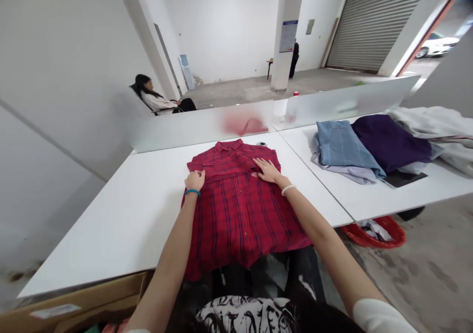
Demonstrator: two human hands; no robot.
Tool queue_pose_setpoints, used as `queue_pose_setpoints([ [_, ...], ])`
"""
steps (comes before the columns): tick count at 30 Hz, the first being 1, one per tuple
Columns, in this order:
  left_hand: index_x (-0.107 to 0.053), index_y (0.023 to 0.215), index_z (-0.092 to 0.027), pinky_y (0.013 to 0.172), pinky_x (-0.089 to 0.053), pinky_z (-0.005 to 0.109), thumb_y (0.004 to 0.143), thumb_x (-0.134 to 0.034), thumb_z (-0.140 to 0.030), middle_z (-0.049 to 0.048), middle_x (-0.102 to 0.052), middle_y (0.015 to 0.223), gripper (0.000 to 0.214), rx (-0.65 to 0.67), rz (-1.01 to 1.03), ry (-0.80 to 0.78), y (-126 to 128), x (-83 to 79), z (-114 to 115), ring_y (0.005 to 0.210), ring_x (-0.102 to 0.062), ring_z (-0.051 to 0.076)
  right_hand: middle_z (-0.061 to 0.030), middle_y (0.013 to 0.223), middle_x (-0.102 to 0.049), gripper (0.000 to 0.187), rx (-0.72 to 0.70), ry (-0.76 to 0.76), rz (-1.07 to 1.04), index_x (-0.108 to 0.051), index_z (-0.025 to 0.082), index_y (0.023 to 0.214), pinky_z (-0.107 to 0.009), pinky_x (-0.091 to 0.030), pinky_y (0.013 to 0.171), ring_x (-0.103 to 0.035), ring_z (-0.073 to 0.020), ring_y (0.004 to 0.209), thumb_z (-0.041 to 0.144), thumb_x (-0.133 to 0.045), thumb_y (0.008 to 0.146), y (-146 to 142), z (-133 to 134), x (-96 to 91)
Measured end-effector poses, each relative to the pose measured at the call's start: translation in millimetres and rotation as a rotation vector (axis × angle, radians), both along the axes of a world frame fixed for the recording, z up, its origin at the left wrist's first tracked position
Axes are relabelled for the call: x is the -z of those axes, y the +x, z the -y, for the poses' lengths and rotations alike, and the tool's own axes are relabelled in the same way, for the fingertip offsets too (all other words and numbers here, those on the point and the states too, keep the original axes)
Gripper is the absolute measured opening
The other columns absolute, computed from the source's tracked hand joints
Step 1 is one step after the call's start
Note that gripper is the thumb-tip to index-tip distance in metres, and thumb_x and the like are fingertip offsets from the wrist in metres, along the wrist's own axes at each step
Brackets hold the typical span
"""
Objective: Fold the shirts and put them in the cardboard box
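A red plaid shirt [236,200] lies spread on the white table [121,215], collar away from me, its hem hanging over the near edge. My left hand [194,180], a blue band at its wrist, rests on the shirt's left side with the fingers curled down onto the fabric. My right hand [267,169], with a white bead bracelet, lies flat with fingers spread on the upper right of the shirt near a small chest patch.
A pile of folded clothes, blue [342,146] and purple [391,141], sits on the adjoining table to the right. A red basket [373,232] stands on the floor below it. A cardboard box [84,303] is at lower left. A person [158,99] sits beyond the frosted divider.
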State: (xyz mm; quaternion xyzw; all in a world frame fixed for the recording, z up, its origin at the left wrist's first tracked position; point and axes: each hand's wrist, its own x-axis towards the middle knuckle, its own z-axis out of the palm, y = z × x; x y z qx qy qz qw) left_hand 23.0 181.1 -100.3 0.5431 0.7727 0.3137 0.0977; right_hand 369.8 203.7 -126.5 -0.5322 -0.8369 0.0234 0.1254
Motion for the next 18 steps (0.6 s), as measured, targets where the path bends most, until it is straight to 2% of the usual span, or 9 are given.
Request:
queue_pose_setpoints([
  [2, -0.062, 0.072, -0.015, 0.091, -0.037, 0.049, 0.074, -0.061, -0.042, 0.0204, -0.066, 0.095, 0.027, 0.012, 0.081, -0.085, -2, -4.9, -21, 0.108, -0.055, 0.038, -0.0099, 0.151, -0.027, 0.06, 0.056, -0.003, 0.023, -0.027, 0.02, 0.147, -0.051, -0.023, 0.11, -0.023, -0.0293, 0.14, 0.032, -0.042, 0.09, 9, 0, 5.0],
  [5, -0.058, 0.062, -0.016, 0.09, -0.039, 0.046, 0.064, -0.072, -0.036, 0.0219, -0.067, 0.092, 0.025, 0.027, 0.214, -0.159, -6, -7.9, -45, 0.112, -0.054, 0.04, -0.0105, 0.148, -0.033, 0.052, 0.099, 0.008, 0.036, -0.036, 0.018, 0.143, -0.049, -0.026, 0.109, -0.028, -0.0283, 0.138, 0.032, -0.037, 0.093, 15, 0, 11.3],
  [8, -0.059, 0.065, -0.016, 0.09, -0.042, 0.041, 0.067, -0.072, -0.029, 0.0149, -0.068, 0.092, 0.019, 0.068, 0.383, -0.165, -6, -8.2, -58, 0.11, -0.056, 0.031, -0.0095, 0.146, -0.038, 0.049, 0.107, 0.03, 0.037, -0.039, 0.017, 0.141, -0.045, -0.028, 0.108, -0.034, -0.0261, 0.135, 0.027, -0.035, 0.093, 14, 2, 13.8],
  [12, -0.059, 0.086, -0.014, 0.082, -0.051, 0.038, 0.083, -0.057, -0.026, 0.0068, -0.065, 0.096, 0.013, 0.11, 0.692, -0.054, 3, -13.0, -67, 0.093, -0.062, 0.018, -0.0101, 0.143, -0.042, 0.048, 0.14, 0.066, 0.022, -0.04, 0.015, 0.14, -0.043, -0.03, 0.107, -0.037, -0.0251, 0.133, 0.017, -0.033, 0.092, 13, 4, 11.4],
  [15, -0.057, 0.09, -0.017, 0.077, -0.054, 0.033, 0.088, -0.045, -0.023, 0.0054, -0.066, 0.096, 0.014, 0.142, 0.957, 0.086, 7, -28.2, -72, 0.089, -0.063, 0.015, -0.013, 0.138, -0.048, 0.047, 0.184, 0.092, 0.009, -0.044, 0.013, 0.136, -0.04, -0.034, 0.103, -0.043, -0.0241, 0.128, 0.013, -0.031, 0.091, 13, 5, 7.2],
  [18, -0.058, 0.09, -0.018, 0.078, -0.054, 0.032, 0.087, -0.044, -0.023, 0.004, -0.067, 0.092, 0.015, 0.16, 1.187, 0.193, 3, -46.4, -76, 0.086, -0.064, 0.013, -0.0146, 0.132, -0.053, 0.043, 0.212, 0.122, 0.0, -0.046, 0.013, 0.133, -0.038, -0.037, 0.098, -0.051, -0.0245, 0.119, 0.014, -0.032, 0.092, 12, 7, 2.6],
])
